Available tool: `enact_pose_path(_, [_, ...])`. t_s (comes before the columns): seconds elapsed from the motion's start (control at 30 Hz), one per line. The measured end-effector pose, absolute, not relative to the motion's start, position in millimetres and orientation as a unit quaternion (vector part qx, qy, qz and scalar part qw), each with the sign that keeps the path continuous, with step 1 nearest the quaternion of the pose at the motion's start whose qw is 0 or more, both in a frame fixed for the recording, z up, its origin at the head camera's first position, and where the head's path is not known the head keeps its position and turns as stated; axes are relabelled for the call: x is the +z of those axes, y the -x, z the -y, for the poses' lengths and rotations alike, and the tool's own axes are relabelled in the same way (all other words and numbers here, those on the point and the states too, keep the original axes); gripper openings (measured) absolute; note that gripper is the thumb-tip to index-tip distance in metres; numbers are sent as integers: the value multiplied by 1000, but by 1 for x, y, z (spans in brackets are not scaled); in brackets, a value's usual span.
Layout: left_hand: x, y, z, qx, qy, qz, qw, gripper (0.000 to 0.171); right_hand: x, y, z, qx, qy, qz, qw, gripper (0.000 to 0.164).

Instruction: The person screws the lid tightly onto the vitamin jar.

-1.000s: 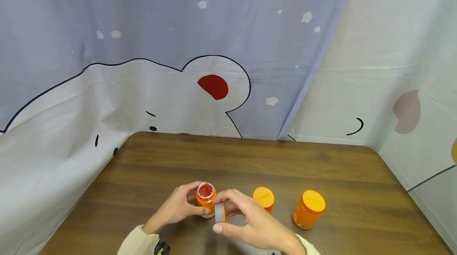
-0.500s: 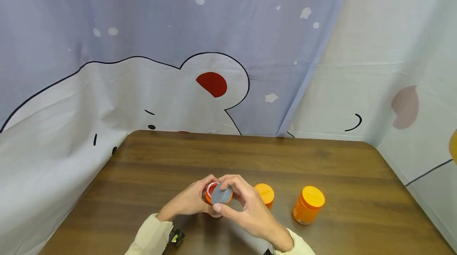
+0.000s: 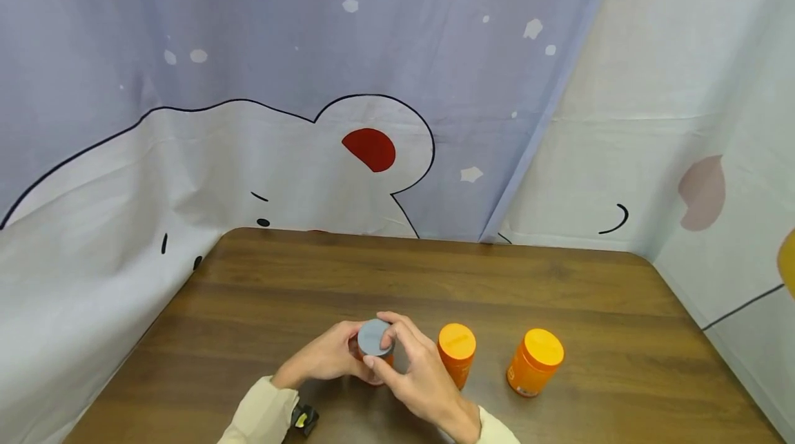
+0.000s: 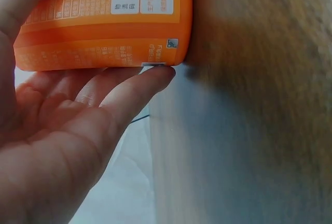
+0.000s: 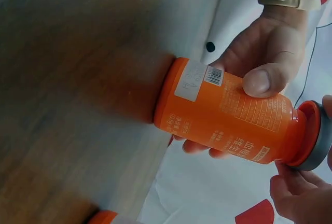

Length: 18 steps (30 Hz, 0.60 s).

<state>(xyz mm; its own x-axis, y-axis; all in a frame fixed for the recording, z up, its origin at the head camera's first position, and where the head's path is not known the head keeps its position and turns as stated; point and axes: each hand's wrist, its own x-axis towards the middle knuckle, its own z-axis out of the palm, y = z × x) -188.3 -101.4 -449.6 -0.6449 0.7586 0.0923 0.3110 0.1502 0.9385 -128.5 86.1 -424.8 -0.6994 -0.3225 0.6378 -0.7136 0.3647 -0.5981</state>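
My left hand [image 3: 326,359] grips an orange bottle [image 5: 228,115] with printed white text and a barcode label. The thumb presses one side and the other fingers wrap behind it, as the right wrist view shows. The bottle stands upright, its base close to the tabletop. Over the mouth sits a round lid [image 3: 375,338] with a grey face and an orange underside. My right hand [image 3: 415,378] pinches this lid by its edge, thumb at the near side and fingers at the far side. The lid hides the bottle's opening.
Two more orange bottles with orange-yellow caps stand to the right: a nearer one [image 3: 458,354] beside my right hand, and another [image 3: 535,362] farther right. The wooden table [image 3: 435,275] ends at a patterned curtain [image 3: 279,168]. A black strap [image 3: 304,420] circles my left wrist.
My right hand has turned the lid from edge-on beside the bottle to flat over its mouth, covering the red opening. My left hand, still gripping the bottle, has moved slightly right.
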Motion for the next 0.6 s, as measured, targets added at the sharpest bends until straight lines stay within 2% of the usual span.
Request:
enact_pose_path(0.33, [-450, 184, 99, 521, -348, -750, 211, 37, -428, 130, -88, 454, -323, 813, 166, 25])
enact_pose_path(0.6, [-451, 186, 98, 523, -364, -743, 204, 38, -429, 131, -90, 449, -334, 812, 166, 25])
